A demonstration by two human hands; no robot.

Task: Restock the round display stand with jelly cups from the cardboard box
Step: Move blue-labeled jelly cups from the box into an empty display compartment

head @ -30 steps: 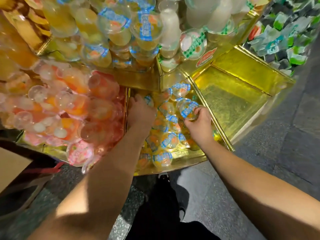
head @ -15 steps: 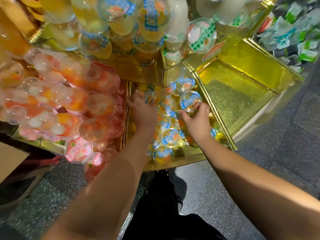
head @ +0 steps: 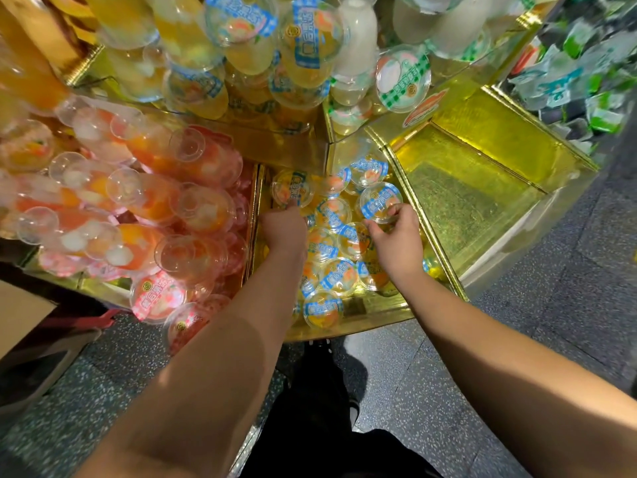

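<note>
The gold round display stand (head: 355, 313) has wedge compartments. The middle one holds several yellow jelly cups with blue-and-white lids (head: 332, 276). My left hand (head: 284, 231) reaches into its left side and its fingertips hold one blue-lidded cup (head: 292, 188) at the lower edge. My right hand (head: 396, 238) pinches the rim of another blue-lidded cup (head: 379, 201) at the compartment's right side. A corner of the cardboard box (head: 20, 317) shows at the left edge.
Pink-lidded orange jelly cups (head: 138, 208) fill the left compartment. The gold compartment (head: 462, 201) to the right holds nothing. An upper tier carries yellow cups (head: 248, 56) and white green-lidded cups (head: 403, 77). Green packets (head: 586, 70) lie far right. Speckled floor (head: 517, 339) surrounds my dark-trousered legs (head: 310, 426).
My left hand has moved up the compartment's left side to a cup at its back. My right hand has kept its cup and shifted it slightly towards the back right.
</note>
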